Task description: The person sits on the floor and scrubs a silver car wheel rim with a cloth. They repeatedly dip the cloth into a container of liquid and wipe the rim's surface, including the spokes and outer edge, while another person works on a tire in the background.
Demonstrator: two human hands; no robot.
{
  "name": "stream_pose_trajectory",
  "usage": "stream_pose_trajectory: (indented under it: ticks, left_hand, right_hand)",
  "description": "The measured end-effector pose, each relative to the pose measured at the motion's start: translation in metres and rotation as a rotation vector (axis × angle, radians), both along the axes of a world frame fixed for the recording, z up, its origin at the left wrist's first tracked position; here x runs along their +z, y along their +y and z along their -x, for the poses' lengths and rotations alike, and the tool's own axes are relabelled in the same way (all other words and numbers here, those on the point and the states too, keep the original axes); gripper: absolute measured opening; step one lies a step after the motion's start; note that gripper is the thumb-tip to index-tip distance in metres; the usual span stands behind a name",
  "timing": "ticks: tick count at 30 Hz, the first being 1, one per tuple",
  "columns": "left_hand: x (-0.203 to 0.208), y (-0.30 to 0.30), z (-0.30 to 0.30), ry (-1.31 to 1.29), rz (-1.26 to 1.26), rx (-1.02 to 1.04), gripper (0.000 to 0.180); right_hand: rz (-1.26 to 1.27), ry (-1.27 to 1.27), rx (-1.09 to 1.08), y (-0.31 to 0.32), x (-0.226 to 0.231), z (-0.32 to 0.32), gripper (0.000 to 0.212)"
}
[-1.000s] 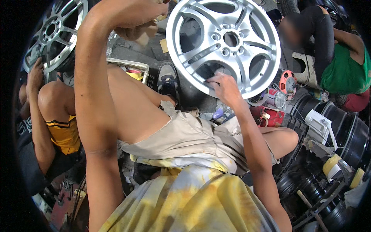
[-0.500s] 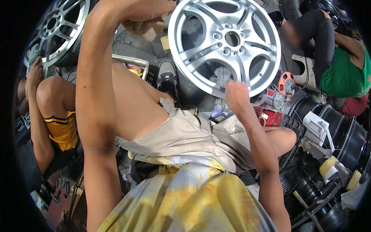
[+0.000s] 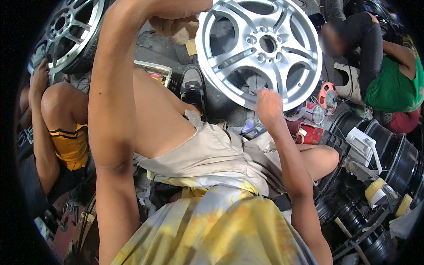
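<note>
A silver alloy wheel rim (image 3: 282, 90) with several spokes is tilted up in front of me, beyond my crossed-over shorts. My left hand (image 3: 187, 9) reaches to its upper left edge; the fingers are mostly hidden at the top of the picture. Just below that hand is a tan, crumpled, cloth-like shape (image 3: 179, 30). At the lower lip of the rim my right hand (image 3: 268, 106) is closed, knuckles up. Whatever its fingers hold there is hidden. A small grey scrap (image 3: 255, 83) shows through the spoke opening beside it.
A person in a green top (image 3: 393, 84) sits at the right; another in yellow-trimmed shorts (image 3: 70, 145) is at the left by a second wheel (image 3: 84, 37). A white crate (image 3: 161, 73), paint can (image 3: 313, 112), red box (image 3: 309, 132) and black rims (image 3: 380, 141) surround me.
The rim has shifted slightly to the right, and my left hand has moved right with it. My right hand has slid a little to the left along the lower lip.
</note>
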State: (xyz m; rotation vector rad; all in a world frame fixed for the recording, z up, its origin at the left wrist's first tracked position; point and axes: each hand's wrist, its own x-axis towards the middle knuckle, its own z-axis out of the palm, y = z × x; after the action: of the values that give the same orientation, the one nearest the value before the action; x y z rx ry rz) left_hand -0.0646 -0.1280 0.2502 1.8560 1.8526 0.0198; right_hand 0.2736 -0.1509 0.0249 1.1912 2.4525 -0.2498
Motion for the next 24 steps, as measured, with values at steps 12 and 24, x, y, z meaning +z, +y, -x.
stream_pose_trajectory:
  ticks: [12,24]
  left_hand:
    - [0.014,-0.013,0.005,-0.133,0.164,0.261,0.030]
    - [0.014,0.003,-0.027,-0.050,0.158,0.124,0.031]
  right_hand:
    - [0.089,0.198,-0.021,-0.004,0.026,-0.003,0.022]
    - [0.549,0.879,-0.426,-0.008,0.008,0.050,0.023]
